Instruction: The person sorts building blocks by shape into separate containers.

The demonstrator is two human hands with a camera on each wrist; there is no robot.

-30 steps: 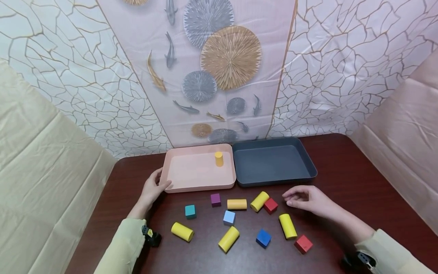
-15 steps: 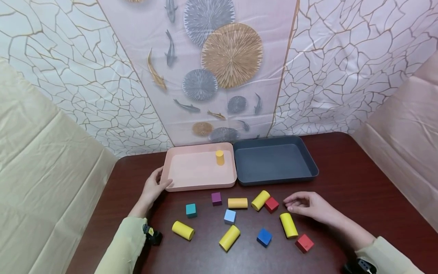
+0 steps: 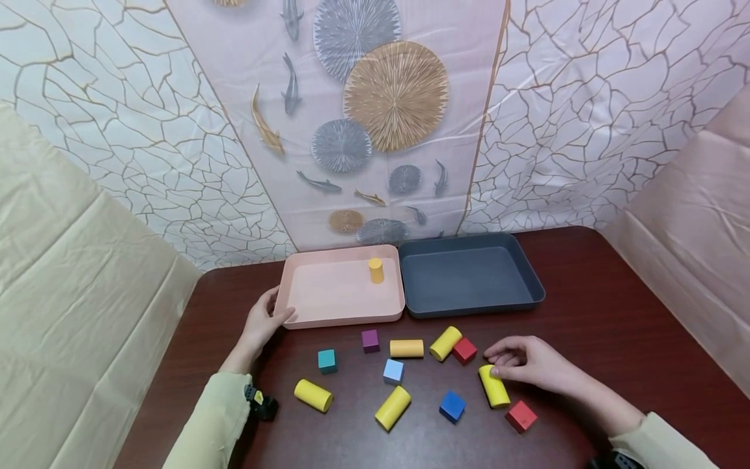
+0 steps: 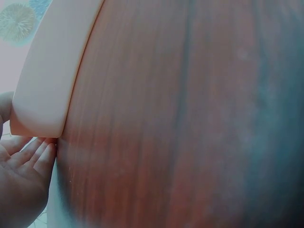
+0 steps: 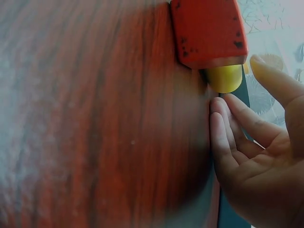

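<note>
My left hand point(image 3: 262, 324) holds the near left corner of the pink tray point(image 3: 328, 321), thumb over the rim. In the left wrist view its fingers point(image 4: 42, 159) lie against the tray's outer side. A yellow-orange cylinder point(image 3: 376, 271) stands upright in that tray. My right hand point(image 3: 535, 362) hovers by the far end of a lying yellow cylinder point(image 3: 495, 389), fingers loosely bent and holding nothing. In the right wrist view, thumb and fingers are apart, and a red cube point(image 5: 209, 33) partly hides the yellow cylinder point(image 5: 225, 79). Contact with the cylinder is unclear.
A dark blue-grey tray point(image 3: 469, 309) adjoins the pink one. Across the table lie more yellow cylinders point(image 3: 393, 408), an orange cylinder point(image 3: 406, 348), and blue point(image 3: 452, 406), light blue point(image 3: 394, 371), teal point(image 3: 327, 361), purple point(image 3: 370, 341) and red cubes point(image 3: 465, 350).
My right hand has come nearer to me, from beside the dark tray to the far end of the yellow cylinder. The left hand stays on the pink tray.
</note>
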